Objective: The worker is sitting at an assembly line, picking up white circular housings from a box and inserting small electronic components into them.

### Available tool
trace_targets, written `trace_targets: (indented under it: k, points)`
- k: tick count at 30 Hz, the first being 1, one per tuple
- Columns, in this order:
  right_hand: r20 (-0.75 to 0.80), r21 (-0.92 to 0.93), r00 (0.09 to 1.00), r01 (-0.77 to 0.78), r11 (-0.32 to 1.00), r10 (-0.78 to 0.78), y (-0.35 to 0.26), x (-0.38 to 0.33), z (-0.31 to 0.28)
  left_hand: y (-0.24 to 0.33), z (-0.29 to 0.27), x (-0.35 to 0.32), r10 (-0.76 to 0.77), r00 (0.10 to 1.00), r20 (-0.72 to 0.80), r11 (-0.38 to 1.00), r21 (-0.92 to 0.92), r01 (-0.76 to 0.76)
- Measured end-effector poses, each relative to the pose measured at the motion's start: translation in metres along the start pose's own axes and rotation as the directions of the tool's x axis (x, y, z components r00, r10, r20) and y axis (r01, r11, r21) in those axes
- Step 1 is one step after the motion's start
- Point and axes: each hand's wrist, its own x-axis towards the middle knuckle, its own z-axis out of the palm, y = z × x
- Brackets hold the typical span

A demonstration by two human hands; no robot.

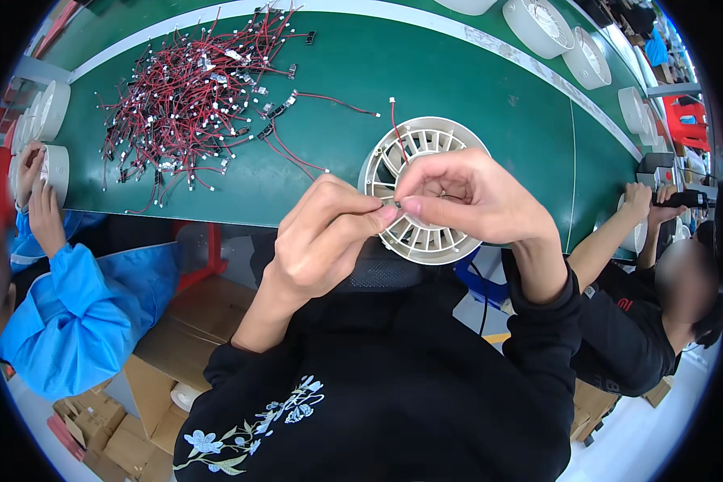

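— First entry?
— One small part [398, 204], too fine to identify, between the fingertips, above the round white slatted housing [427, 255].
— Grip of left hand [323, 233] and right hand [480, 197]?
— Each pinching that part, thumb to forefinger.
— Beyond?
— Green desk [506, 104]; leftward, one heap of red-and-black wire leads [193, 104].

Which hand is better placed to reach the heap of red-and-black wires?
Probably the left hand: it is closer to the wire heap, while the right hand is over the round white housing, farther away.
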Motion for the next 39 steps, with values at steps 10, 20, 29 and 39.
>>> trace_targets:
  k: [10,20,29,39]
  points:
    - [-0.008,-0.012,1.0,-0.002,1.0,0.002,0.005,0.011,-0.01,-0.007,-0.004,0.004,-0.005,0.997,0.077,1.0,0.011,0.004]
    - [-0.33,-0.628,0.926,-0.068,0.776,-0.186,-0.004,0.029,-0.005,0.001,0.023,0.009,-0.608,0.793,-0.021,0.793,-0.059,0.607]
    - [-0.314,-0.833,0.755,0.072,0.549,-0.575,0.017,0.026,0.007,-0.008,0.024,0.014,-0.649,0.756,0.085,0.76,0.046,0.648]
    - [-0.023,-0.945,0.722,0.21,0.251,-0.691,0.025,0.023,-0.004,-0.009,0.017,0.017,-0.63,0.762,0.149,0.776,0.1,0.622]
